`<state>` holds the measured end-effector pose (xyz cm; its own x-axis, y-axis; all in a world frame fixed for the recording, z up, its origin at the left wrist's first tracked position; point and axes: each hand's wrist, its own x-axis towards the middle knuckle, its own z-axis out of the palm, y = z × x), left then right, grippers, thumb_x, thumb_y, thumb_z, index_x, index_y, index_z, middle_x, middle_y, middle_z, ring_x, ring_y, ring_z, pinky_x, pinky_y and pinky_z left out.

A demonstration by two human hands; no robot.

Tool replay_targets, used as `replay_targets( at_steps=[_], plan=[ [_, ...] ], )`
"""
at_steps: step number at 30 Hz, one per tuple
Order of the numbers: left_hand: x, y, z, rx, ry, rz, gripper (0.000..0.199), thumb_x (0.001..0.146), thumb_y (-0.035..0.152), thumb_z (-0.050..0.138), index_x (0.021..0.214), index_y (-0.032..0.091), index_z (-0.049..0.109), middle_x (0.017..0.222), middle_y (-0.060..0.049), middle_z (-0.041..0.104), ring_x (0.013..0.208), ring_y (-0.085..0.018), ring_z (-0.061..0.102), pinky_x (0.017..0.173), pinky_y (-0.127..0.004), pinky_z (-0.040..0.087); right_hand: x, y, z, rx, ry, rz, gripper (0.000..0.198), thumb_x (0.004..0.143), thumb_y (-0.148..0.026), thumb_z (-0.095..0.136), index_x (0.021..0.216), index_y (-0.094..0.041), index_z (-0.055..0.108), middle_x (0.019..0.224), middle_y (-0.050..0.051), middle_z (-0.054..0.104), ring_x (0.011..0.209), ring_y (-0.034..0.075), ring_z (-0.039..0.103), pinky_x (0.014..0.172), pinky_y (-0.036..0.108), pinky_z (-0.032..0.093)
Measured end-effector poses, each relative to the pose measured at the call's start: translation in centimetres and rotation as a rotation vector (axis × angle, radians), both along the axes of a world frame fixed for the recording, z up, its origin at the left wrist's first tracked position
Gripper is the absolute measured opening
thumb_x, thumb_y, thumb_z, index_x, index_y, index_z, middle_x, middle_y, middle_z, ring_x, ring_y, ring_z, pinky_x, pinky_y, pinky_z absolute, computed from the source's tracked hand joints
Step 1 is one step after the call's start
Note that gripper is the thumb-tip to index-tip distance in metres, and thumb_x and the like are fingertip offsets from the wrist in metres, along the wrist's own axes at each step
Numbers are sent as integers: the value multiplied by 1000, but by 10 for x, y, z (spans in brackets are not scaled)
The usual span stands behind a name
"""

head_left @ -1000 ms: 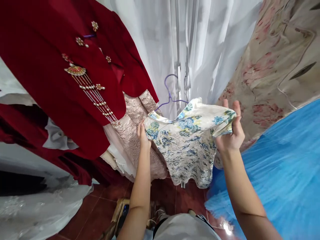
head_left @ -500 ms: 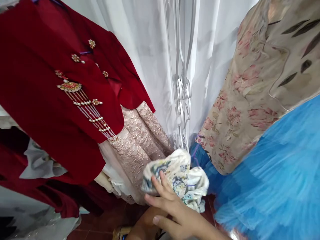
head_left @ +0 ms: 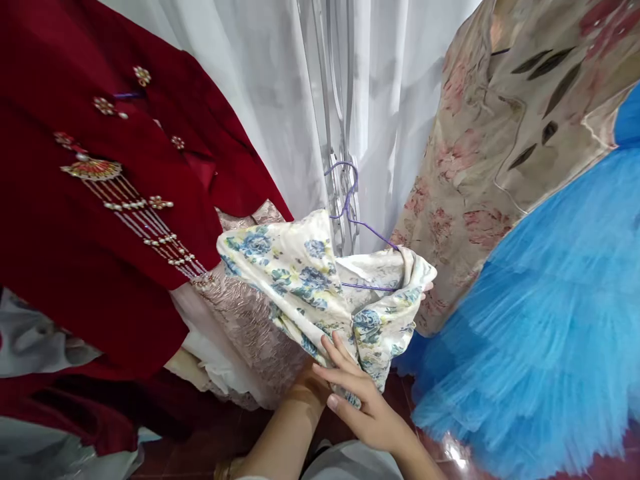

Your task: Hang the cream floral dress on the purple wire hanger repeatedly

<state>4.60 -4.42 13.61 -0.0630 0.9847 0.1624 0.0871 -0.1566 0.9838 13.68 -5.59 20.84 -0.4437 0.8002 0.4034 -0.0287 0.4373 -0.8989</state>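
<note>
A white garment with blue and yellow flowers [head_left: 310, 273] hangs folded on a purple wire hanger [head_left: 373, 230], held up in the middle of the view. My left forearm reaches up beneath it. My left hand is mostly hidden behind the cloth, and only some fingertips [head_left: 427, 289] show at its right edge, gripping it there. In front, my right hand [head_left: 363, 397] rests its fingertips on the lower part of the garment, fingers spread and stretched out. The hanger's hook stands free above the cloth, in front of a white metal stand.
At left hangs a dark red jacket [head_left: 125, 220] with beaded ornaments, over a pink brocade skirt [head_left: 245, 327]. The white metal stand [head_left: 333, 100] rises before a white curtain [head_left: 260, 87]. At right are a beige floral dress [head_left: 465, 167] and blue tulle [head_left: 540, 320].
The floral garment has come up and spread out, and its purple hanger now shows. My left forearm reaches further forward. The view has shifted slightly to the right.
</note>
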Motion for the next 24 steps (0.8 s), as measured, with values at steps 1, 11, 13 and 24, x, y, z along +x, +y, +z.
replay_targets(
  at_steps=[1, 11, 13, 24],
  plan=[
    [14, -4, 3, 73, -95, 116, 89, 82, 36, 43, 159, 44, 1, 162, 27, 7, 154, -21, 10, 127, -36, 27, 1, 0, -1, -15, 7, 10, 44, 104, -36, 50, 148, -35, 55, 167, 4, 29, 158, 25, 7, 126, 55, 13],
    [60, -7, -9, 42, 73, 456, 86, 83, 24, 42, 160, 44, 9, 161, 25, 2, 153, -20, 10, 126, -37, 30, 18, -4, -14, -117, -22, 89, 40, 103, -41, 53, 142, -37, 61, 163, 4, 38, 157, 27, 14, 126, 58, 10],
    [58, -4, -21, -41, 106, 440, 76, 89, 18, 33, 160, 41, 21, 163, 18, 12, 152, -19, 14, 127, -38, 28, 25, -6, -16, -131, -13, 91, 40, 103, -41, 53, 142, -36, 61, 163, 6, 38, 157, 27, 14, 126, 59, 13],
    [78, -17, -60, -176, 125, 513, 70, 88, 20, 35, 157, 33, 38, 165, 10, 19, 151, -22, 15, 124, -37, 34, 61, -16, -25, -127, -14, 155, 39, 104, -37, 51, 141, -35, 61, 162, 5, 38, 157, 26, 14, 125, 58, 16]
  ],
)
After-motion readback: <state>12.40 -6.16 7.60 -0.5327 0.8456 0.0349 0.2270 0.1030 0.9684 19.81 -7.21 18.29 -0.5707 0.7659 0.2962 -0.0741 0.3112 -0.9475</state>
